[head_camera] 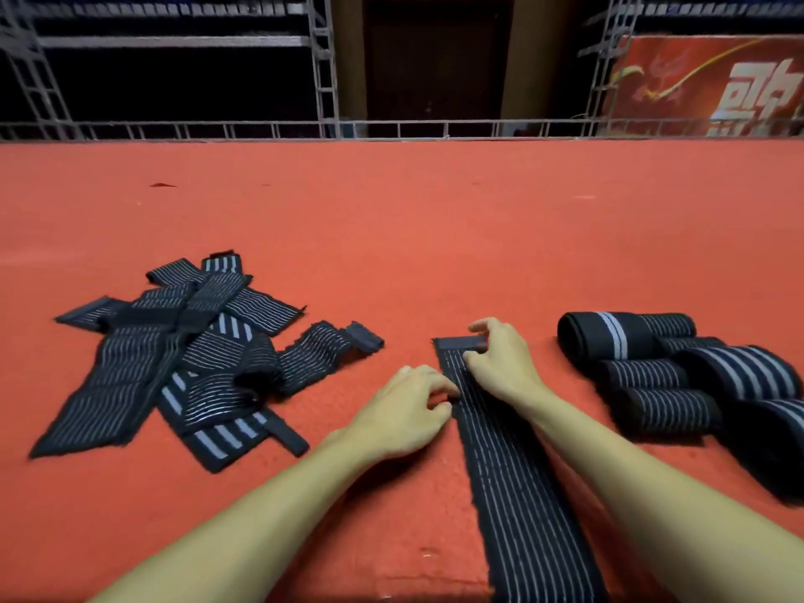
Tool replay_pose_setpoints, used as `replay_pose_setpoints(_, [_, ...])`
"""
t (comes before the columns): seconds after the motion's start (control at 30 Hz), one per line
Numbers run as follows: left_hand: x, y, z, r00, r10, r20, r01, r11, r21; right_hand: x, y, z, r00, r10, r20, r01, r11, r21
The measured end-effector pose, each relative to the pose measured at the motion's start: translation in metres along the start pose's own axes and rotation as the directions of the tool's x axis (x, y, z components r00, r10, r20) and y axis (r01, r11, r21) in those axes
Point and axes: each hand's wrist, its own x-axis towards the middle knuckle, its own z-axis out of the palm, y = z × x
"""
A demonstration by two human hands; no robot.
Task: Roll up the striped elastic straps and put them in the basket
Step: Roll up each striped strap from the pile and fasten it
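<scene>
A long black strap with thin white stripes lies flat on the red surface, running from the near edge away from me. My right hand rests on its far end, fingers curled at the plain black tab. My left hand pinches the strap's left edge a little nearer to me. A loose pile of unrolled striped straps lies to the left. Several rolled straps sit together on the right. No basket is in view.
The red carpeted surface stretches far ahead to a metal truss rail. Beyond it stand scaffolding, a dark doorway and a red banner at the right.
</scene>
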Motion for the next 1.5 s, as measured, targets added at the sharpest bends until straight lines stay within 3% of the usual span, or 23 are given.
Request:
replay_pose_setpoints(0.2, [-0.044, -0.059, -0.065, 0.962, 0.122, -0.244, -0.048, 0.956, 0.289, -0.005, -0.042, 0.017, 0.984, -0.162, 0.076, 0.166, 0.985, -0.046])
replay_pose_setpoints(0.3, [-0.056, -0.099, -0.083, 0.942, 0.074, -0.328, 0.067, 0.915, 0.398, 0.003, -0.061, 0.036, 0.979, -0.168, 0.115, 0.173, 0.984, -0.036])
replay_pose_setpoints(0.4, [-0.063, -0.126, -0.072, 0.923, -0.089, -0.374, 0.212, 0.929, 0.302, 0.018, -0.070, 0.053, 0.981, -0.162, 0.104, 0.166, 0.986, -0.031])
replay_pose_setpoints(0.47, [-0.063, -0.134, -0.063, 0.924, -0.166, -0.345, 0.250, 0.944, 0.214, 0.026, -0.074, 0.064, 0.961, -0.225, 0.162, 0.237, 0.970, -0.060])
replay_pose_setpoints(0.57, [-0.059, -0.137, -0.061, 0.931, -0.188, -0.312, 0.259, 0.943, 0.206, 0.040, -0.078, 0.083, 0.937, -0.282, 0.208, 0.308, 0.945, -0.107])
replay_pose_setpoints(0.77, [-0.059, -0.137, -0.060, 0.924, -0.172, -0.342, 0.256, 0.942, 0.218, 0.056, -0.087, 0.107, 0.985, 0.021, 0.172, 0.009, 0.985, -0.173])
replay_pose_setpoints(0.87, [-0.059, -0.136, -0.065, 0.929, -0.193, -0.315, 0.251, 0.955, 0.157, 0.047, -0.095, 0.094, 0.990, -0.069, 0.121, 0.070, 0.998, -0.001])
replay_pose_setpoints(0.93, [-0.059, -0.138, -0.071, 0.917, -0.237, -0.320, 0.252, 0.968, 0.006, 0.033, -0.102, 0.076, 0.986, -0.162, 0.044, 0.154, 0.977, 0.151])
replay_pose_setpoints(1.0, [-0.061, -0.136, -0.079, 0.895, -0.287, -0.341, 0.253, 0.957, -0.142, 0.019, -0.109, 0.054, 0.977, -0.212, -0.017, 0.208, 0.932, 0.296])
replay_pose_setpoints(1.07, [-0.063, -0.125, -0.087, 0.886, -0.322, -0.333, 0.282, 0.945, -0.164, 0.005, -0.118, 0.031, 0.970, -0.240, -0.030, 0.227, 0.859, 0.459])
replay_pose_setpoints(1.17, [-0.055, -0.098, -0.101, 0.891, -0.324, -0.317, 0.267, 0.940, -0.210, -0.013, -0.134, -0.005, 0.974, -0.223, -0.043, 0.191, 0.701, 0.687])
replay_pose_setpoints(1.23, [-0.048, -0.075, -0.114, 0.904, -0.345, -0.252, 0.245, 0.902, -0.355, -0.022, -0.144, -0.027, 0.982, -0.174, -0.074, 0.164, 0.587, 0.793])
replay_pose_setpoints(1.33, [-0.041, -0.042, -0.132, 0.942, -0.278, -0.186, 0.143, 0.836, -0.529, -0.033, -0.155, -0.058, 0.990, -0.129, -0.060, 0.110, 0.428, 0.897])
replay_pose_setpoints(1.5, [-0.045, 0.009, -0.144, 0.983, -0.111, -0.147, 0.020, 0.857, -0.515, -0.056, -0.162, -0.094, 0.982, -0.191, -0.001, 0.064, 0.327, 0.943])
